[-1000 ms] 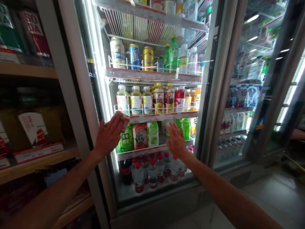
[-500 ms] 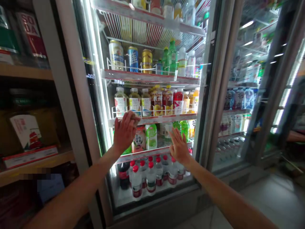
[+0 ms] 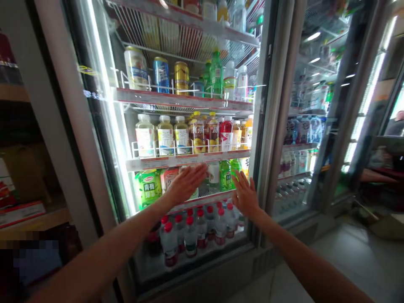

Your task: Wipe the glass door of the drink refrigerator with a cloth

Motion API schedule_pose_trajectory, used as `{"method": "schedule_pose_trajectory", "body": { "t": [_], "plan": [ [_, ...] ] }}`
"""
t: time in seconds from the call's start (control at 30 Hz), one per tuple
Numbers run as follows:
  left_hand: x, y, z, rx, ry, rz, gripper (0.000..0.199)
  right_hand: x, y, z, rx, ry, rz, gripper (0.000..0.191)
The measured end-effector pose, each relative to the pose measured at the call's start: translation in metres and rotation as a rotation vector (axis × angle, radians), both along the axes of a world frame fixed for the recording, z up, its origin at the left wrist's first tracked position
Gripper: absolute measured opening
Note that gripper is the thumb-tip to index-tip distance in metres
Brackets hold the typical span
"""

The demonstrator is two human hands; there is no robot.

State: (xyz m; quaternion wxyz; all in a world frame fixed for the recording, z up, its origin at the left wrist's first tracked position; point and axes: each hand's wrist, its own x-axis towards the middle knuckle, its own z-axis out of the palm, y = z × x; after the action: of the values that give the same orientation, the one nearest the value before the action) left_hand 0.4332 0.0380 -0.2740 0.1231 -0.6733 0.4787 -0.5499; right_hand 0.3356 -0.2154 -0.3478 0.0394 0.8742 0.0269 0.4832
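Note:
My left hand is held flat before the glass cooler door, its fingers stretched toward the right; anything under the palm is hidden. Behind it are the middle shelf edge and drinks on the shelf below. My right hand is raised at the right part of the door, fingers apart, with nothing visible in it. Green bottles stand behind the glass near its fingertips. Whether either palm touches the glass is hard to tell.
The metal door frame rises right of my right hand, with a second lit cooler beyond. A dark shelf stands at the left. Red-capped bottles fill the cooler's bottom. A cardboard box lies far right.
My left hand has moved right and slightly down across the door, its fingers now pointing right. My right hand has shifted slightly relative to the bottles. The view has turned to the right.

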Motion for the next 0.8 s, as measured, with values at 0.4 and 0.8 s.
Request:
{"method": "schedule_pose_trajectory", "body": {
  "t": [0.4,0.8],
  "plan": [
    [0.006,-0.106,0.017,0.155,-0.003,-0.068,0.057,-0.020,-0.051,0.003,-0.029,-0.014,-0.129,0.057],
    [-0.007,-0.165,-0.024,0.313,0.082,-0.127,0.053,-0.035,-0.085,-0.006,-0.022,-0.026,-0.218,0.059]
  ]
}}
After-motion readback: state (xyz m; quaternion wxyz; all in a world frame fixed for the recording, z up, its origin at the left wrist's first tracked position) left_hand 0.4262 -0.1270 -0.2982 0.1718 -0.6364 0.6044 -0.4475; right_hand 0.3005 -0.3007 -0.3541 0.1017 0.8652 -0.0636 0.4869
